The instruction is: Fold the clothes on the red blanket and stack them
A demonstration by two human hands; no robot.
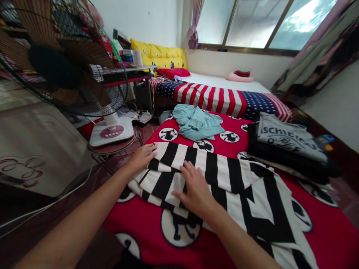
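A black-and-white striped shirt (221, 173) lies partly folded on a red blanket (140, 228) with round white cartoon patches. At the shirt's far left edge, my left hand (142, 157) has its fingers closed on the cloth. My right hand (195, 186) is over the middle of the shirt, palm down and fingers apart; whether it presses on the fabric is hard to tell. Toward the right the shirt bunches into overlapping folds. Beyond it lies a crumpled light-blue garment (198, 121).
On the right sits a stack of folded clothes, with a grey printed shirt (288, 136) on top of black ones (283, 157). A fan (112, 130) rests on a round stool at left. Behind is a bed with a stars-and-stripes cover (207, 95).
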